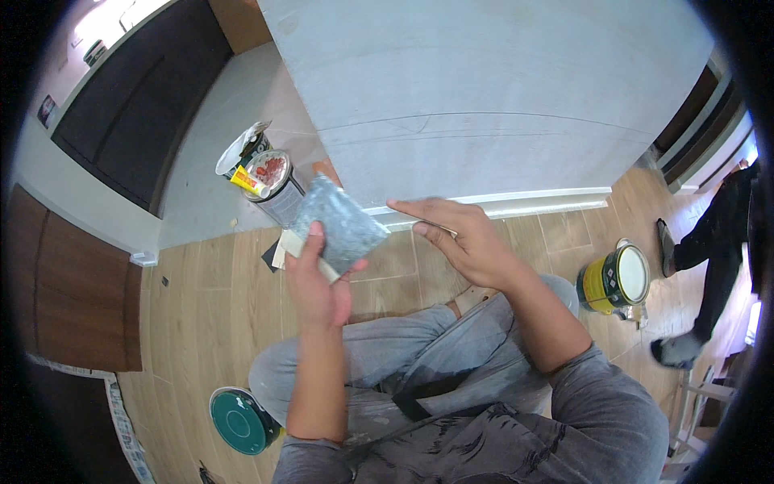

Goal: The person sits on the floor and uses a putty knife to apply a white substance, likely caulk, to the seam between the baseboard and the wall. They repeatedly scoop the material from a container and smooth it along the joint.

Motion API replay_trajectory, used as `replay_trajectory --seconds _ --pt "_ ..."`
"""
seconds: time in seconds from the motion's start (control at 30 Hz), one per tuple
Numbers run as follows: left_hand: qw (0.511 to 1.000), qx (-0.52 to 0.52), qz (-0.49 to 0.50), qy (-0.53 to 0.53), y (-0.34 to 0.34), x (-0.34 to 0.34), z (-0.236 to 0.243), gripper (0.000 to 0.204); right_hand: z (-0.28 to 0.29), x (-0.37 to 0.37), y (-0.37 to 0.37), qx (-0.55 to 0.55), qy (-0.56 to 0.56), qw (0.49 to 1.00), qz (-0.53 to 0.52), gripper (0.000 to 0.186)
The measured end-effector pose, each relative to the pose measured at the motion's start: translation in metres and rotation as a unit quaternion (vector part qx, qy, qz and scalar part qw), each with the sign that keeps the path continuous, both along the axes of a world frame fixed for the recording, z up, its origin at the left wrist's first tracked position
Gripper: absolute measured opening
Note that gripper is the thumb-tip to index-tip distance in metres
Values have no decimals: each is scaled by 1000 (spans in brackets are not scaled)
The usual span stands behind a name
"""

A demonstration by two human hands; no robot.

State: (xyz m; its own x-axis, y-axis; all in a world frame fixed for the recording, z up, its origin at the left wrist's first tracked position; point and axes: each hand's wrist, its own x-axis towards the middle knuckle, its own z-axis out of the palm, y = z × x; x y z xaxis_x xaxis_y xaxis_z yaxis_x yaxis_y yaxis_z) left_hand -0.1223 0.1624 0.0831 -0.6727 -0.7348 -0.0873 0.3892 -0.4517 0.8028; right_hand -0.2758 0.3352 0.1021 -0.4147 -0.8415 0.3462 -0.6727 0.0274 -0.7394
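Note:
My left hand [321,286] grips a flat board [339,222] smeared with mottled grey, a pale strip along its near edge. To its right, my right hand [451,242] is closed on a thin flat scraper [421,216], seen nearly edge-on. A small gap separates the scraper from the board. Behind the board, two tins [274,198] stand close together, one with red-marked top and a yellow tube [248,181] lying on it.
A white panel [500,97] rises ahead. A yellow-and-green bucket [613,278] stands at right, near another person's legs [701,250] and a metal stepladder [697,407]. A teal-lidded bucket [239,419] sits at lower left, and dark wooden doors [81,282] at far left.

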Motion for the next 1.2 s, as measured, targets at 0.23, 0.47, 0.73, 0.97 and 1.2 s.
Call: replay_trajectory --seconds 0.23,0.47,0.73,0.97,1.2 --pt "947 274 -142 92 19 1 -17 25 -9 9 -6 -45 287 934 -209 66" --pt "907 318 -188 204 -3 15 -17 26 -25 13 -9 -101 382 909 -135 54" --pt "949 276 -101 110 -8 15 -2 20 -29 -2 -11 -213 -494 834 -119 26" --pt "886 371 -277 -24 61 -1 -2 17 -44 4 -17 -262 -736 623 -25 32" --pt "911 352 -180 115 45 13 12 19 -45 -13 -4 -169 -562 809 17 31"
